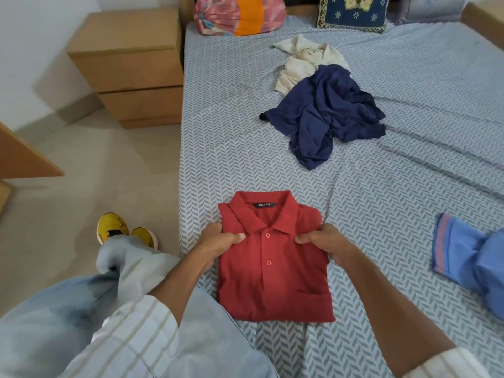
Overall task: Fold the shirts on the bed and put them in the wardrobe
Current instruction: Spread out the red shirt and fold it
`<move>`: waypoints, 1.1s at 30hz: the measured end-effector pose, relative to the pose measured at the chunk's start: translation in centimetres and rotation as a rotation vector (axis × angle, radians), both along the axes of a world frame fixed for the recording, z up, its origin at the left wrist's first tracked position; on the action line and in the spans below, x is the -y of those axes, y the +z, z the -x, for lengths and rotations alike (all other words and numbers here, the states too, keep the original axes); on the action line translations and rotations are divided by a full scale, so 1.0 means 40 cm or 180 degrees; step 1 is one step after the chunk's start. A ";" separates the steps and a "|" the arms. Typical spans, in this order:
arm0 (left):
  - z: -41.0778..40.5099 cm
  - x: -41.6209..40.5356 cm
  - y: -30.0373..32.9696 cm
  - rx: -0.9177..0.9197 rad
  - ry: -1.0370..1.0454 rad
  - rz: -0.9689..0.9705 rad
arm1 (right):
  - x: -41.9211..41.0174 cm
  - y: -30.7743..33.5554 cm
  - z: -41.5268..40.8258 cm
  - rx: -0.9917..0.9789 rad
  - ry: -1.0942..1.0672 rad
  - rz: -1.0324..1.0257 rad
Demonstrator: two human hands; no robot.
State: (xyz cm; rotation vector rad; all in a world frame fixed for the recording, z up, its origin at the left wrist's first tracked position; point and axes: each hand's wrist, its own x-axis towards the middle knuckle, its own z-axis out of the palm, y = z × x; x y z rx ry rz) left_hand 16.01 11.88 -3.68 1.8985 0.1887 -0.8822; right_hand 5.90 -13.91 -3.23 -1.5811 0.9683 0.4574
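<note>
A red polo shirt [272, 279] lies folded into a neat rectangle near the bed's front left edge, collar facing away from me. My left hand [218, 242] grips its left shoulder, thumb on top and fingers under the fabric. My right hand [324, 241] grips the right shoulder the same way. Farther up the bed a crumpled navy shirt [327, 115] lies partly over a crumpled cream shirt [302, 61]. A light blue shirt [471, 263] with a pink-striped cuff lies bunched at the right edge of the view.
The bed [409, 186] has a grey herringbone sheet. Pillows and a colourful bundle [240, 15] sit at its head. A wooden drawer unit [128, 69] stands left of the bed. My leg and yellow shoes [122, 230] are on the floor beside it.
</note>
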 end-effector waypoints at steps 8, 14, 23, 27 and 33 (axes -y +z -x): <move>0.073 0.017 0.088 -0.0105 0.0237 0.0788 | -0.005 0.086 0.081 0.0710 -0.0096 -0.0566; 0.117 -0.015 0.201 0.0096 0.0394 0.1072 | 0.000 0.179 0.155 0.1203 0.0031 -0.1363; 0.179 -0.111 0.390 0.0568 0.0426 0.1589 | -0.085 0.346 0.194 0.2007 0.0005 -0.1771; 0.187 -0.150 0.446 0.0582 0.0564 0.1900 | -0.125 0.381 0.190 0.2253 -0.0070 -0.1933; 0.169 -0.211 0.470 0.0470 0.0510 0.2080 | -0.173 0.424 0.145 0.2358 0.0153 -0.1887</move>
